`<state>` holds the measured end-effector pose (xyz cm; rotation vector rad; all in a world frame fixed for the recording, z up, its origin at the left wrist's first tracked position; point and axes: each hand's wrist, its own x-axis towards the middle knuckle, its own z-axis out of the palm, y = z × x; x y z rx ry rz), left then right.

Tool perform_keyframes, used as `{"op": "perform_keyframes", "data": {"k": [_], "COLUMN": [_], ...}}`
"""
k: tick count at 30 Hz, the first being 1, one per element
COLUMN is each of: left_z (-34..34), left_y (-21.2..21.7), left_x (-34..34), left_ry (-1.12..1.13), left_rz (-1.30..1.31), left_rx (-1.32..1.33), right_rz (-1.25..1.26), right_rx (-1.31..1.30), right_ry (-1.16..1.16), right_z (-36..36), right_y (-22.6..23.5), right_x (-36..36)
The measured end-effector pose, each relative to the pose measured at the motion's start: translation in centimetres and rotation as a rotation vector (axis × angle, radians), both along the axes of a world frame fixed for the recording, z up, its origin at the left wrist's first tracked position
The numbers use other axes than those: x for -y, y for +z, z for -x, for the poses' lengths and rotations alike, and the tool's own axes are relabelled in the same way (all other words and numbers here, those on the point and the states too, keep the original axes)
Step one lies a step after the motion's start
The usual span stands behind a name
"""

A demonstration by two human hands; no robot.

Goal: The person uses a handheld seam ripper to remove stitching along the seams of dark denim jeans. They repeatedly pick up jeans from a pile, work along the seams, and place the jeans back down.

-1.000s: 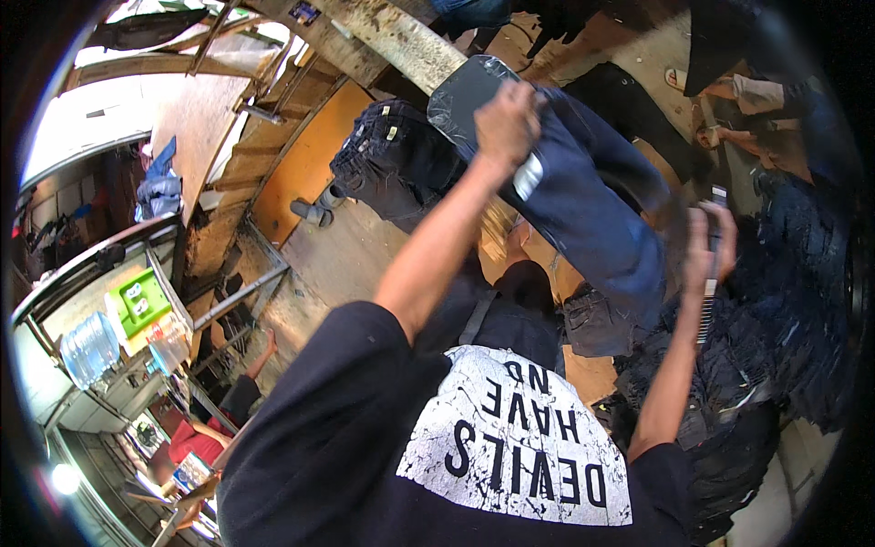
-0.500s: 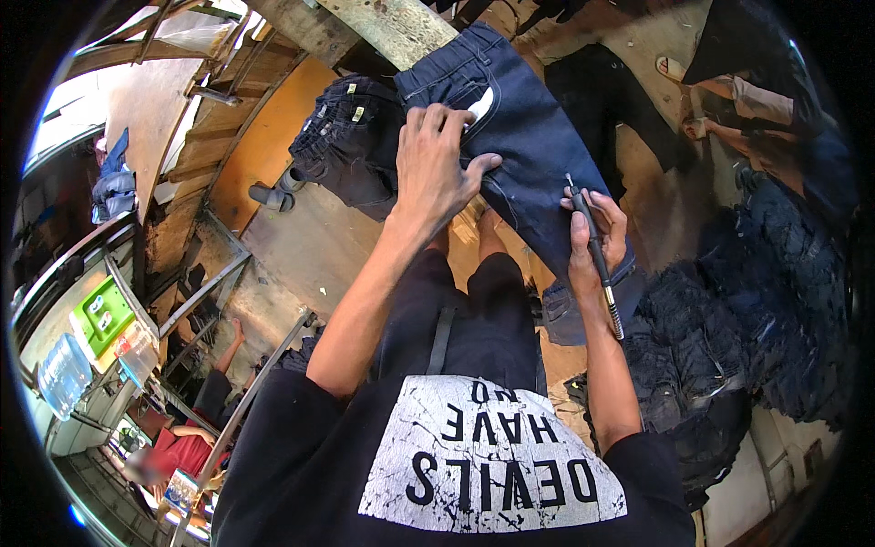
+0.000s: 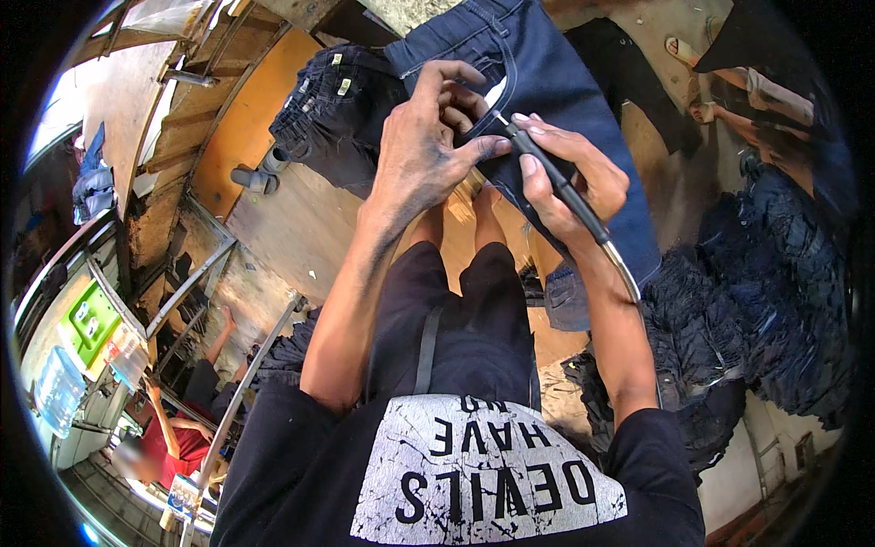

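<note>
Dark blue denim trousers [image 3: 570,87] lie spread in front of me, with a curved front pocket showing a white patch at its opening. My left hand [image 3: 415,150] is on the pocket, its fingers curled and its thumb at the cloth, gripping the fabric by the pocket edge. Between the thumb and fingers of my right hand [image 3: 588,173] is a black pen-shaped tool [image 3: 570,196] with a thin metal tip and a cord at its rear. That tip points at the pocket's stitched edge, close to my left thumb; whether it touches cannot be made out.
Folded dark trousers [image 3: 319,123] lie to the left of the work. Large heaps of dark garments [image 3: 775,301] fill the right side. Sandals [image 3: 255,178] rest on the floor. A metal rail [image 3: 260,378] runs at lower left, near a person in red [image 3: 182,442]; another person's legs [image 3: 761,96] show at upper right.
My right hand has brought the tool up and left from the trouser leg to the pocket edge. My left hand's fingers have curled more at the pocket.
</note>
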<state>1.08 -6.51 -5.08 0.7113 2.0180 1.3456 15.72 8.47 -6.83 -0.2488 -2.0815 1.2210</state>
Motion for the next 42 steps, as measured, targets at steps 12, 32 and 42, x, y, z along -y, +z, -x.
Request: {"op": "perform_keyframes", "data": {"k": [12,32,42], "left_z": [1.2,0.8,0.4], "left_y": [-2.0,-1.6,-2.2], "left_x": [1.4,1.2,1.5], "left_ry": [-0.078,-0.016,-0.035], "left_rz": [-0.108,-0.191,-0.152], "left_rx": [0.009,0.177,0.102], "right_rz": [-0.075,-0.092,-0.087], "right_rx": [0.03,0.033,0.065], "right_ry": [0.078,0.063,0.055], "right_z": [-0.2,-0.2,-0.5], "right_y": [-0.5,-0.7,-0.6], "right_x": [0.4,0.4,0.1]}}
